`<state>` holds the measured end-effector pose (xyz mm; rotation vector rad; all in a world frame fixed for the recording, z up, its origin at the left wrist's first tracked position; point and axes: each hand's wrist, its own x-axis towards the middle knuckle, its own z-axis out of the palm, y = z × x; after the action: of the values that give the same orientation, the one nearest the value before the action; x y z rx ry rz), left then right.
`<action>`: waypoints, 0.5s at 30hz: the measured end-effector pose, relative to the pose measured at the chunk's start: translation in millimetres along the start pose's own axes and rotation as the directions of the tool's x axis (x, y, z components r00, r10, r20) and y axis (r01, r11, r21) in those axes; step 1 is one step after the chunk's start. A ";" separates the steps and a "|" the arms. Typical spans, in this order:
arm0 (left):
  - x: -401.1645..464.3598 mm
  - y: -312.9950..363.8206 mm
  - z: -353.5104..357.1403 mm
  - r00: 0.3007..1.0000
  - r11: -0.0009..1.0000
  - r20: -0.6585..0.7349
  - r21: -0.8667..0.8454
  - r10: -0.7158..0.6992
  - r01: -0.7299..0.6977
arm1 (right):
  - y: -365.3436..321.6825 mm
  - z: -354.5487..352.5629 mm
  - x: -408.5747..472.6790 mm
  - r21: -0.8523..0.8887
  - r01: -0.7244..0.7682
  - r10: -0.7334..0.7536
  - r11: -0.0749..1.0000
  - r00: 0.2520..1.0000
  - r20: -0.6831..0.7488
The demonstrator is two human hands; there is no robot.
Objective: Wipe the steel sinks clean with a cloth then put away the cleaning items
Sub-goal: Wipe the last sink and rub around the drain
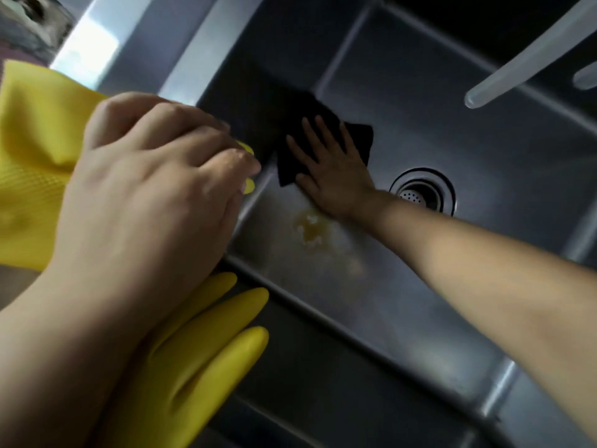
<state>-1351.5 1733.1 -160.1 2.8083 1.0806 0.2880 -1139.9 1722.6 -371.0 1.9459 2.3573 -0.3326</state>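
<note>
My right hand (329, 169) lies flat with spread fingers on a black cloth (355, 137), pressing it against the floor of the steel sink (452, 130) near its left wall. A yellowish stain (308, 227) sits on the sink floor just below that hand. My left hand (151, 189) rests with curled fingers on yellow rubber gloves (200, 350) draped over the sink's left rim; whether it grips them I cannot tell.
A round drain with a perforated strainer (423, 192) lies right of my right hand. A pale translucent spout or hose (529, 56) reaches over the sink from the upper right. A steel rim divider (200, 50) runs along the left.
</note>
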 end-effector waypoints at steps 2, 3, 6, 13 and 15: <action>0.6 -2.3 -2.3 1.000 0.998 0.019 0.066 0.005 -0.006 | -26.1 4.0 -20.4 0.037 0.163 -0.164 0.986 0.986 0.026; 1.9 0.5 -4.6 1.000 0.997 0.026 0.079 0.007 -0.009 | -38.0 6.3 -28.9 0.059 0.234 -0.237 0.970 0.971 0.035; 3.4 4.0 -5.4 0.999 0.990 0.046 0.141 -0.008 0.002 | -62.7 12.2 -41.8 0.076 0.376 -0.381 0.924 0.922 0.065; 2.7 11.4 -5.7 1.000 0.967 0.014 0.254 -0.009 0.005 | -74.2 15.7 -74.5 0.126 0.540 -0.549 0.832 0.834 0.052; 3.1 11.9 -6.4 1.000 0.962 0.017 0.273 -0.018 0.013 | -65.9 15.5 -100.8 0.124 0.540 -0.551 0.832 0.831 0.079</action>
<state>-1342.9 1726.7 -151.4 3.0321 1.2231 0.1171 -1185.7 1610.8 -359.0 1.1879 2.8217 -0.5764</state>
